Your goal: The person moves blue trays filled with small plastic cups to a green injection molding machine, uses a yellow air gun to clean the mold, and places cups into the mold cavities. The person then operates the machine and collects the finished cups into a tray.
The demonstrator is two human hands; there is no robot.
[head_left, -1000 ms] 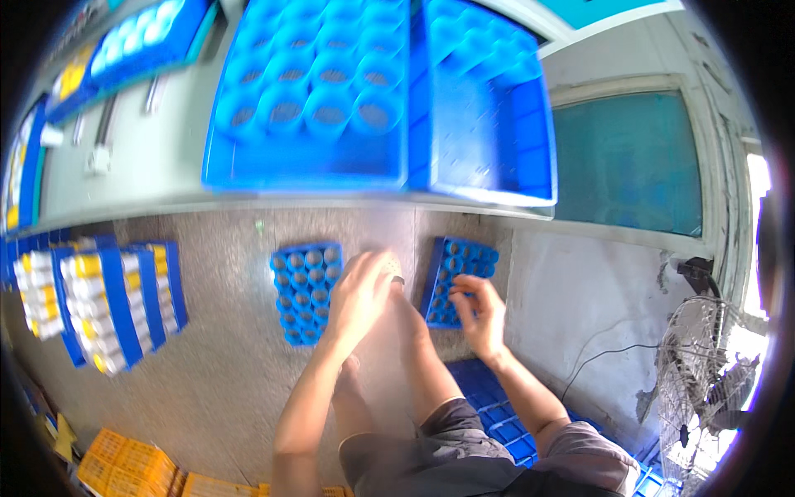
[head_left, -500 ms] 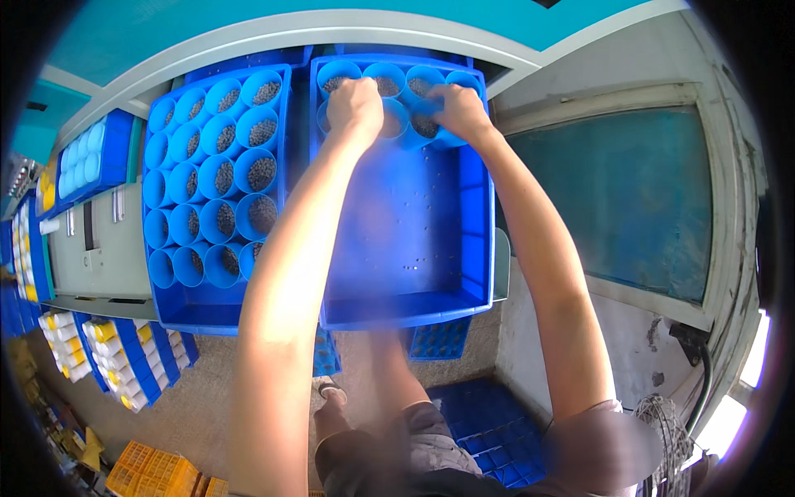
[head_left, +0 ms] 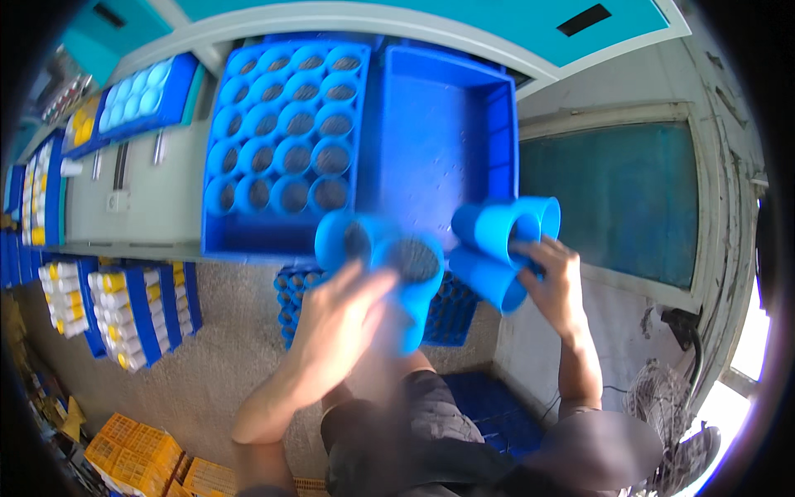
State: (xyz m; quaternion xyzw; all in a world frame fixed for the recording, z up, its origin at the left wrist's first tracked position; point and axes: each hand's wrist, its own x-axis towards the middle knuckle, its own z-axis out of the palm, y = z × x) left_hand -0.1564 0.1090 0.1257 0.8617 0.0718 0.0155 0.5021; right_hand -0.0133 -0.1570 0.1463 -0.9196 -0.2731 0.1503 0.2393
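Observation:
My left hand (head_left: 339,319), smeared by motion, is closed on a cluster of light blue cups (head_left: 426,290) in front of my body. Dark grey pellets show inside these cups. To the right, my right hand (head_left: 556,286) grips more light blue cups (head_left: 495,228) with its fingers in at one cup's mouth. Those cups tilt sideways, and their contents are hidden. Both clusters are at the near end of a deep blue crate (head_left: 447,157), which has small specks on its floor. Beside it stands another blue crate (head_left: 273,236) with rows of pellet-filled cups (head_left: 298,120).
Teal and white machine panels (head_left: 397,18) run along the far side. Racks of white and yellow tubes (head_left: 116,311) stand at the left. Yellow crates (head_left: 132,447) and more blue trays (head_left: 298,290) are lower down. A wall with a window (head_left: 613,203) bounds the right.
Both hands have lifted the cups out of the right crate and drawn them toward me, now in two clusters. The view has shifted, so the crates appear further right.

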